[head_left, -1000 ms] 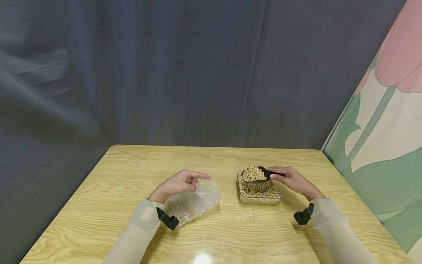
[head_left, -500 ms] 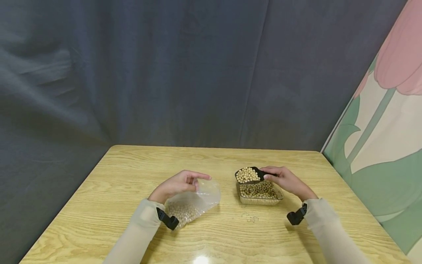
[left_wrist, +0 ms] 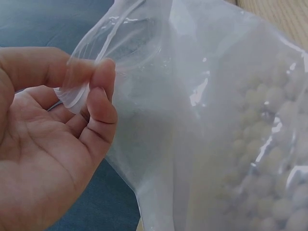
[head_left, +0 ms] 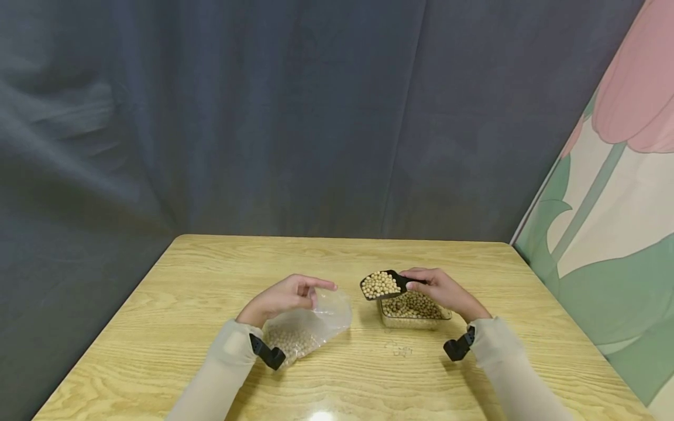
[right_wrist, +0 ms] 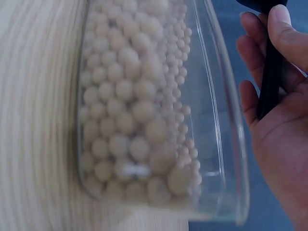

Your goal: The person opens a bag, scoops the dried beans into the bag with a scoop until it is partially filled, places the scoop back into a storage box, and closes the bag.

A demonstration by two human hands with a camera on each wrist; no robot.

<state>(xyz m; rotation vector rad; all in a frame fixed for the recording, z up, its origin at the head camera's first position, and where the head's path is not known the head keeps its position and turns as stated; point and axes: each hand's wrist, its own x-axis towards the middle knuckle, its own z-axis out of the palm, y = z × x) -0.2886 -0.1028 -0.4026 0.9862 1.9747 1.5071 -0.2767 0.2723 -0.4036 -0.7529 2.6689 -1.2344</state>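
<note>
Right hand (head_left: 444, 289) grips black scoop (head_left: 401, 281) loaded with pale beans (head_left: 380, 285), near clear container (head_left: 413, 323); left hand (head_left: 284, 298) pinches plastic bag (head_left: 334, 314), which also contains beans.

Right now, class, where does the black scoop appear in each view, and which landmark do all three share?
Head: right of centre; the black scoop overlaps the clear container's upper left corner.
Left wrist: not in it.
Right wrist: upper right, its handle in the right hand.
Shared landmark: the wooden tabletop, low in head, top right in left wrist, left in right wrist.
</note>
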